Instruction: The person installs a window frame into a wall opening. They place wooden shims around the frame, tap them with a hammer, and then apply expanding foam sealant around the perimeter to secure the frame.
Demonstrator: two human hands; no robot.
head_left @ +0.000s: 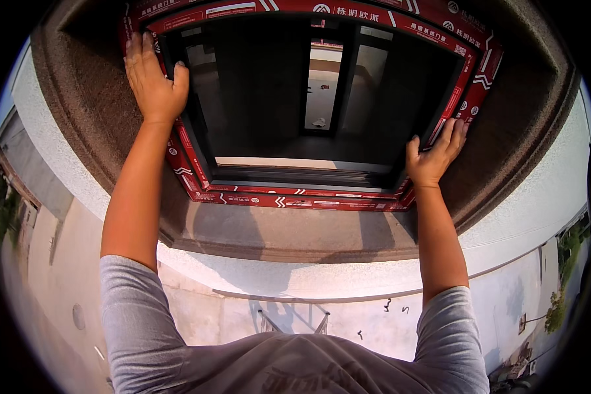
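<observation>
1. Nearest to the camera, the person's chest fills the lower edge, covered by a grey shirt (289, 364) with short sleeves, and both bare forearms rise from it toward the window.
2. Below and behind the body, a pale paved ground (52, 282) is seen far down, with a small metal stand (294, 322) and its shadow on it.
3. Next comes a white rough wall band (348, 279), and above it a brown stone sill (295, 233) that runs under the window opening.
4. The window frame (295, 200) sits inside the brown stone surround (532, 111); it is dark and wrapped with red protective film that carries white arrows and print.
5. The right hand (433, 154) lies on the right side of the frame, low, near the bottom right corner. Its fingers are spread and flat on the red film, the thumb on the inner edge; it presses and does not close around anything.
6. The left hand (152, 79) lies higher, on the left side of the frame near the top left corner. It is also open, palm on the film, thumb toward the dark inner edge.
7. Farthest, through the opening, a dim room shows with a light floor (322, 98) and a dark vertical bar (346, 79) of another window or door.
</observation>
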